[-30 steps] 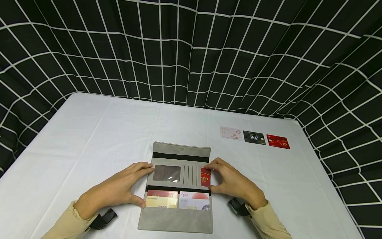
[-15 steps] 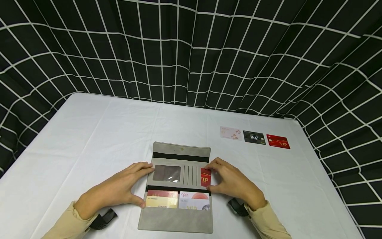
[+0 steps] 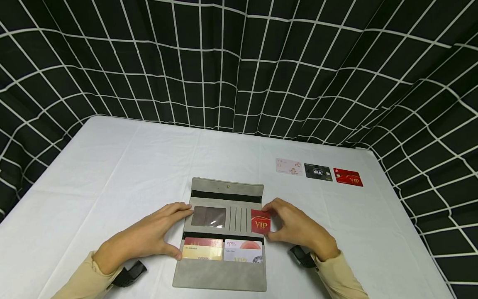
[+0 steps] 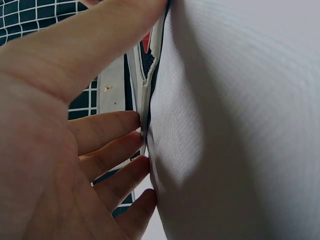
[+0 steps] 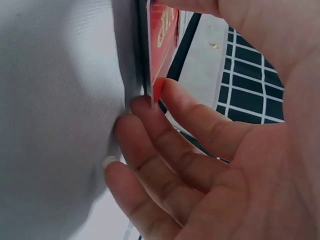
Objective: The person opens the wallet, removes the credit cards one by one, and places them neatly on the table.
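Observation:
A grey wallet (image 3: 220, 276) lies unfolded on the white table. From its right-hand slot sticks a red VIP card (image 3: 260, 224), its right part out past the wallet's edge. My right hand (image 3: 298, 226) pinches this card by its corners; in the right wrist view the forefinger is at the red card's (image 5: 162, 35) corner. My left hand (image 3: 149, 232) rests along the wallet's left edge, fingertips at the upper part and thumb lower down. The left wrist view shows its fingers (image 4: 112, 132) fairly straight against the wallet's side.
A yellow card (image 3: 203, 252) and a pale VIP card (image 3: 242, 255) sit in the wallet's lower pockets, with others behind them. Farther back lie a pink card (image 3: 289, 167), a black card (image 3: 318, 172) and another red card (image 3: 348, 177). A black gridded curtain (image 3: 224, 62) hangs behind the table.
My right hand has shifted slightly right, drawing the red VIP card partly out of its slot. My left hand and the wallet have stayed in place.

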Available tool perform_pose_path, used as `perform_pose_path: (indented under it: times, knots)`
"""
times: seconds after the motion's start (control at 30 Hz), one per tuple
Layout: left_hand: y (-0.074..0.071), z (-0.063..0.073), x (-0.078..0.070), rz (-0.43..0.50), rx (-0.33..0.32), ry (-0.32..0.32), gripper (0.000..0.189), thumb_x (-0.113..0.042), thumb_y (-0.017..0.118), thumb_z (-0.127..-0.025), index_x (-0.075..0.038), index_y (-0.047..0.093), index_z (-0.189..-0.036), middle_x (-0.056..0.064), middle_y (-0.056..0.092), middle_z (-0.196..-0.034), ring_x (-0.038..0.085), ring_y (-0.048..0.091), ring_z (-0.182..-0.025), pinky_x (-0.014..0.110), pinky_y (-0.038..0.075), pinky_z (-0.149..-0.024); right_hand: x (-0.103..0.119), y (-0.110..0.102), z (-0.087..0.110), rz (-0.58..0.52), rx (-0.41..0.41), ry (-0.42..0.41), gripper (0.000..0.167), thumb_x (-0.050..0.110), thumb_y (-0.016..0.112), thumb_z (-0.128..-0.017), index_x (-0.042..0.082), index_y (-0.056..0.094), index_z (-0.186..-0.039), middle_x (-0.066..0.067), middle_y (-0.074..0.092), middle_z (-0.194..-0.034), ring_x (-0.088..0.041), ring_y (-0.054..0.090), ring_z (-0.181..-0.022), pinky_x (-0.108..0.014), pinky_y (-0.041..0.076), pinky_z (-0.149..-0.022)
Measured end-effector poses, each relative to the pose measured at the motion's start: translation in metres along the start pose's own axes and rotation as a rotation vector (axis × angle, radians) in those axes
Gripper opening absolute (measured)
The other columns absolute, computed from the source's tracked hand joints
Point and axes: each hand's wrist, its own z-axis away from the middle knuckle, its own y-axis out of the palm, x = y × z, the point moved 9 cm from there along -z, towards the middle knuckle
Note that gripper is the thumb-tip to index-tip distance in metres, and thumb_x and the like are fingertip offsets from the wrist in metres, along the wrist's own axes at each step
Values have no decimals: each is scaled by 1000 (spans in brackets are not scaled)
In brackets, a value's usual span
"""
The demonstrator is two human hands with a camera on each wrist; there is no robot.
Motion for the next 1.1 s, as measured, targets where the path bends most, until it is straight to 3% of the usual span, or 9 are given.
perform_pose_path:
  times: [0.33, 0.6, 0.77, 1.1]
  knots:
    - [0, 1, 0, -2, -2, 0, 110, -65, 77, -62, -4, 45, -147, 8, 43, -151, 31, 44, -139, 53, 41, -111, -3, 1, 0, -44, -26, -10, 34, 32, 73, -89, 10, 65, -114, 5, 63, -106, -11, 58, -99, -40, 52, -95]
    - [0, 0, 0, -6, -5, 0, 109, -62, 79, -62, -4, 45, -147, 9, 43, -151, 32, 44, -138, 54, 41, -111, -7, 0, -1, -148, 14, 11, 29, 27, 75, -87, 9, 64, -107, 4, 59, -93, -9, 51, -84, -23, 46, -75]
    - [-3, 1, -1, -11, -17, 16, 107, -63, 79, -63, -4, 46, -147, 9, 44, -150, 33, 46, -136, 55, 42, -109, -8, 2, -1, -250, 67, -7, 26, 22, 74, -88, 8, 62, -105, 3, 62, -93, -6, 53, -83, -21, 47, -75]
    - [-3, 2, -1, -14, -23, 16, 107, -63, 79, -64, -3, 46, -146, 9, 45, -149, 33, 46, -136, 56, 42, -109, -9, 0, 2, -310, 132, -24, 24, 19, 71, -91, 1, 62, -104, -1, 66, -93, -4, 55, -82, -19, 48, -75]
